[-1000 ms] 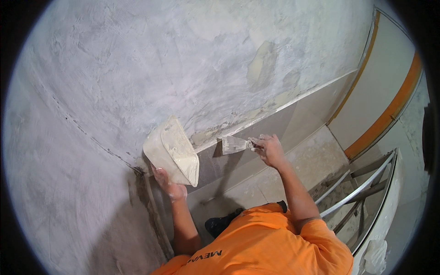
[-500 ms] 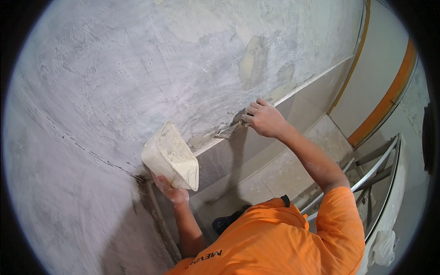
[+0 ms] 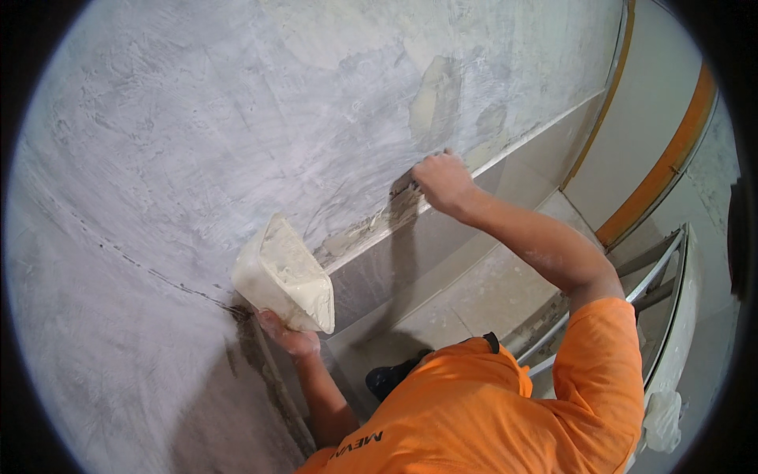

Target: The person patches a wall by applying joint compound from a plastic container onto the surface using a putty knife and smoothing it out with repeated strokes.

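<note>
Left hand grips a plaster tub; right hand, likely gripping a hidden putty knife, seemingly smooths the wall, calling for steady pressure.

Wall on my feed, upper L to ctr: lt grey w/ whitish streaks; creamy patch nr top ctr. Tub, ctr L, I read as off-white. Shirt, btm ctr: bright orange, blk lettering. Tile band, mid-frame: grey. Strip, upper R: orange. Shoe, low ctr: blk.
</note>
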Motion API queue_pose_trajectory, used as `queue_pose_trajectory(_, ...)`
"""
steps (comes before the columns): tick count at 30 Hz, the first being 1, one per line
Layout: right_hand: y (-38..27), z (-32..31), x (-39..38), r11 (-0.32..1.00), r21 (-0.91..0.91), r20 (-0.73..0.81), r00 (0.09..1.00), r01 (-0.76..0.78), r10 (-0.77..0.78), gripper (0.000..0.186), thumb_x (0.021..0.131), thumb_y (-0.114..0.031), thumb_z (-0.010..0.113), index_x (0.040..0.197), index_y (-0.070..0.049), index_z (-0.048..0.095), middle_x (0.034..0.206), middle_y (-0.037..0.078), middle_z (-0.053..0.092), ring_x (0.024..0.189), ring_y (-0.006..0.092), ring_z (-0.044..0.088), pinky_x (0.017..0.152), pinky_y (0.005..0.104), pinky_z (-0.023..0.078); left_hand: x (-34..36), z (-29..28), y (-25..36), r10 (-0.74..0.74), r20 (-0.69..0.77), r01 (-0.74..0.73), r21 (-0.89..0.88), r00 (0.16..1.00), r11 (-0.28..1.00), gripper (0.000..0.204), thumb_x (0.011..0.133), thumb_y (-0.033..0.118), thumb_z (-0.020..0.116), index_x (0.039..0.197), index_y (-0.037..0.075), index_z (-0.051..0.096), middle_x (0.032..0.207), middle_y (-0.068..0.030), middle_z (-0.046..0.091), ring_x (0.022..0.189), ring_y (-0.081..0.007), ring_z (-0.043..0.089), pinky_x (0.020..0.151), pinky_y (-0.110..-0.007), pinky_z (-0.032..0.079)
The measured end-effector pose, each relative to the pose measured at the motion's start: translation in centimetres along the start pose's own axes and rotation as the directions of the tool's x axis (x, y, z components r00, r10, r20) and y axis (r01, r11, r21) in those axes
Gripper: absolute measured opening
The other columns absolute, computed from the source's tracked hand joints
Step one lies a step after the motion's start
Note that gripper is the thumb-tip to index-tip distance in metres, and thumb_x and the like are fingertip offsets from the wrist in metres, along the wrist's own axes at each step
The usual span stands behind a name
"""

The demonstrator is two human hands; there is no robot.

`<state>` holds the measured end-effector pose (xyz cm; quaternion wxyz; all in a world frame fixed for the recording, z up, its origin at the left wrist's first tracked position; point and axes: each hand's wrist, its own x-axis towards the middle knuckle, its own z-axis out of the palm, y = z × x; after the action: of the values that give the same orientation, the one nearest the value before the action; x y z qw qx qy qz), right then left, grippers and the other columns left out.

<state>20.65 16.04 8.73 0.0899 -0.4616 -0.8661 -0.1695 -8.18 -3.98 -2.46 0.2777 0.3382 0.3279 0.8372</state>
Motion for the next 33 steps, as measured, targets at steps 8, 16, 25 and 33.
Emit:
queue_pose_trajectory(8,7.1,1.9,-4.7,0.970,0.066,-0.006,0.972,-0.234,0.235,0.013,0.077,-0.009,0.070,0.088,-0.002,0.068,0.092,0.019,0.068,0.092,0.0364,0.066,0.085,0.0474,0.049,-0.3,-0.2,0.8,-0.035,-0.056,0.038,0.058,0.998,0.998,0.076,0.102,0.056,0.032,0.152,0.001,0.021,0.154,-0.0194,0.030,0.139,-0.0343,0.038,0.116,-0.046,0.034)
queue_pose_trajectory(16,-1.0,7.9,-11.6,0.748,0.644,-0.126,0.943,-0.159,0.309,0.021,0.079,-0.014,0.073,0.097,-0.004,0.066,0.089,0.019,0.064,0.087,0.0401,0.061,0.075,0.0470,0.047,-0.4,0.1,0.1,-0.054,0.017,0.054,0.004,0.998,0.999,0.076,0.102,0.057,0.031,0.152,0.000,0.020,0.153,-0.0193,0.031,0.138,-0.0348,0.038,0.115,-0.047,0.035)
queue_pose_trajectory(25,-8.6,7.0,-8.0,0.726,0.637,-0.081,0.913,-0.261,0.399,0.020,0.080,-0.022,0.074,0.096,-0.009,0.071,0.086,0.016,0.067,0.084,0.0375,0.064,0.076,0.0466,0.050,-0.3,1.3,1.7,-0.110,-0.150,0.106,-0.034,0.982,0.994,0.082,0.097,0.060,0.043,0.152,0.003,0.022,0.151,-0.0168,0.033,0.136,-0.0340,0.040,0.112,-0.047,0.037)
queue_pose_trajectory(33,-1.3,11.7,-9.9,0.641,0.585,-0.047,0.768,-0.497,0.639,0.023,0.080,-0.026,0.075,0.094,-0.008,0.074,0.085,0.019,0.069,0.084,0.0379,0.066,0.075,0.0466,0.052,-1.0,1.6,2.1,-0.115,-0.181,0.111,-0.036,0.977,0.993,0.080,0.097,0.060,0.045,0.152,0.005,0.025,0.150,-0.0145,0.035,0.136,-0.0331,0.040,0.112,-0.047,0.037)
